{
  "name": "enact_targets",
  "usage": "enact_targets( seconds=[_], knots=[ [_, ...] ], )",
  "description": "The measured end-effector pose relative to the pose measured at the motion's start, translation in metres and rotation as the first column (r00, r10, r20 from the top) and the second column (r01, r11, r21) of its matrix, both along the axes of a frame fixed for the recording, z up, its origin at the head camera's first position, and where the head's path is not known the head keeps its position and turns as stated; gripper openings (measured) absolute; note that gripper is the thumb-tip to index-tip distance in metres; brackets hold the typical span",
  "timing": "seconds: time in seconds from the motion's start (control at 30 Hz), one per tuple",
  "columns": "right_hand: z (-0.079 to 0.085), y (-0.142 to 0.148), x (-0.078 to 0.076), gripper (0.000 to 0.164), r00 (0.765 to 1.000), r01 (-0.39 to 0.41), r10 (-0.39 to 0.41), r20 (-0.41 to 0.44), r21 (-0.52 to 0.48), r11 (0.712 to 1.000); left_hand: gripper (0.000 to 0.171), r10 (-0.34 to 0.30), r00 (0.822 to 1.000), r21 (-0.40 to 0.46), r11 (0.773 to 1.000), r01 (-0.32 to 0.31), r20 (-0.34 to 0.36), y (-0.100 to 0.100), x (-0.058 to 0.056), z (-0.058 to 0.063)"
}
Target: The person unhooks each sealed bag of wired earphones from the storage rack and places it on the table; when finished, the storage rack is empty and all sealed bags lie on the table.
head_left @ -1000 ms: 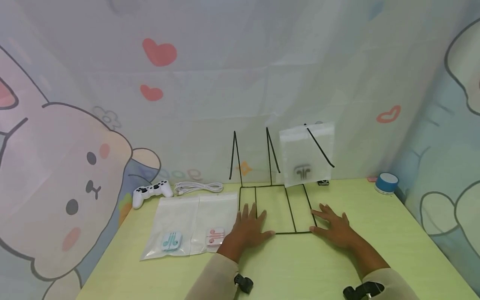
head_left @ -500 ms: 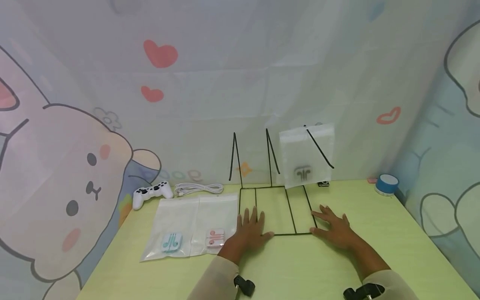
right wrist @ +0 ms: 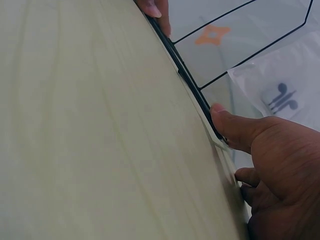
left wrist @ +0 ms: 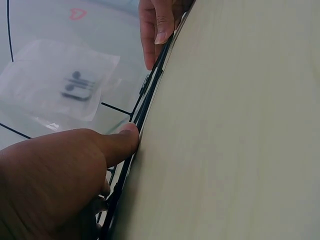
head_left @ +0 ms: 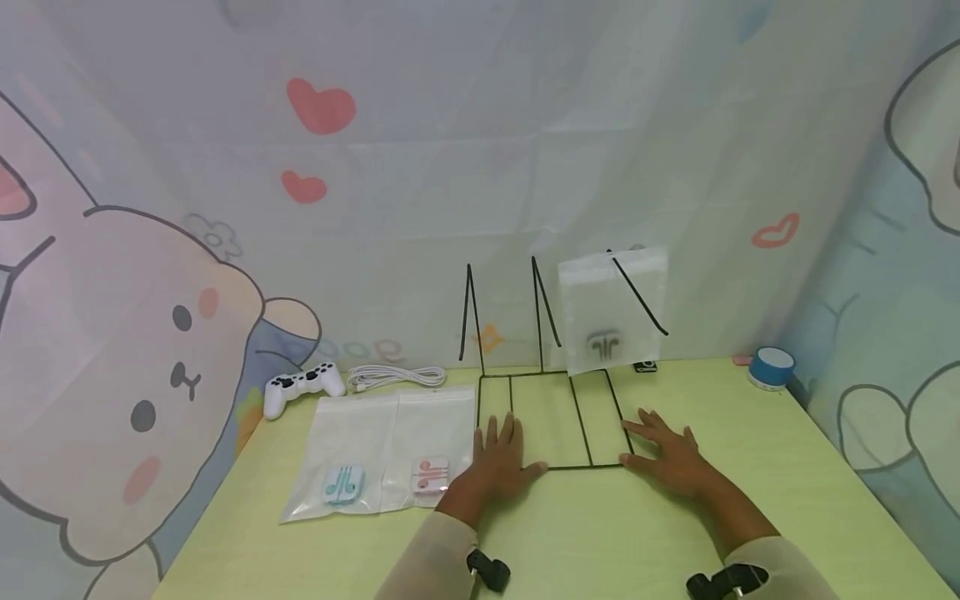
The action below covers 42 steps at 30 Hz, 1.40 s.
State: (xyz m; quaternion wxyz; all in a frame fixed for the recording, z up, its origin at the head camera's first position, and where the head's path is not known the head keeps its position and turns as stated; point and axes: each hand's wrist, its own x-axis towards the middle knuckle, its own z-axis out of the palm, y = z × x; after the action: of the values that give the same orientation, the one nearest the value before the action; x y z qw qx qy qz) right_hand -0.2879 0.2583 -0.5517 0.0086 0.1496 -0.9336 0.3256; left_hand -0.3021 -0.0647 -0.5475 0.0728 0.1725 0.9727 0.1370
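Observation:
A black wire display rack [head_left: 581, 421] stands on the table with its base flat and upright hooks at the back. My left hand [head_left: 495, 467] lies over the base's front left corner, fingers straight and thumb at the front bar. On the other side, my right hand [head_left: 671, 454] touches the right bar with its fingertips, thumb by the front corner. From the rightmost hook hangs a clear zip bag [head_left: 581, 304] with black earphones [head_left: 604, 344] inside. Both wrist views show the thumbs on the dark bar, close over the pale tabletop.
Left of the rack lie two zip bags, one [head_left: 348, 429] with teal earphones [head_left: 343, 484], one [head_left: 442, 421] with pink earphones [head_left: 431, 476]. Behind them are a white game controller [head_left: 303, 387] and a coiled white cable [head_left: 397, 377]. A blue-and-white round tub [head_left: 772, 368] stands back right.
My left hand's fingers have drawn slightly closer together on the rack base. The right hand, rack and bags stay in place.

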Motion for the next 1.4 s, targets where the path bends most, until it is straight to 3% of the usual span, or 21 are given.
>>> enact_targets(
  seconds=[0.33,0.53,0.8,1.03,1.2,1.4],
  knots=[
    [0.000,0.002,-0.006,0.069,1.000,0.001,-0.001,-0.003,0.020,1.000,0.079,-0.029,0.999,0.020,0.999,0.029,-0.020,-0.001,0.001,0.006],
    [0.002,0.004,-0.007,0.070,1.000,0.005,-0.005,0.003,0.028,1.000,0.079,-0.035,0.999,0.017,0.999,0.036,-0.022,0.000,-0.001,0.002],
    [0.024,0.007,-0.009,0.069,1.000,-0.015,0.017,0.024,-0.080,0.997,0.080,-0.030,0.999,0.016,0.999,0.030,-0.012,0.000,-0.004,-0.001],
    [0.049,0.013,-0.020,0.068,1.000,-0.011,0.010,-0.005,-0.122,0.992,0.079,-0.034,0.999,0.021,0.999,0.034,-0.012,0.000,-0.004,-0.002],
    [0.063,0.023,-0.029,0.060,0.995,0.050,-0.067,-0.070,-0.224,0.973,0.079,-0.030,0.999,0.024,0.999,0.031,-0.015,0.000,-0.001,0.000],
    [0.073,0.032,-0.037,0.047,0.972,0.146,-0.196,-0.129,-0.326,0.934,0.078,-0.028,1.000,0.032,0.999,0.028,-0.006,-0.002,0.003,0.004]
  ],
)
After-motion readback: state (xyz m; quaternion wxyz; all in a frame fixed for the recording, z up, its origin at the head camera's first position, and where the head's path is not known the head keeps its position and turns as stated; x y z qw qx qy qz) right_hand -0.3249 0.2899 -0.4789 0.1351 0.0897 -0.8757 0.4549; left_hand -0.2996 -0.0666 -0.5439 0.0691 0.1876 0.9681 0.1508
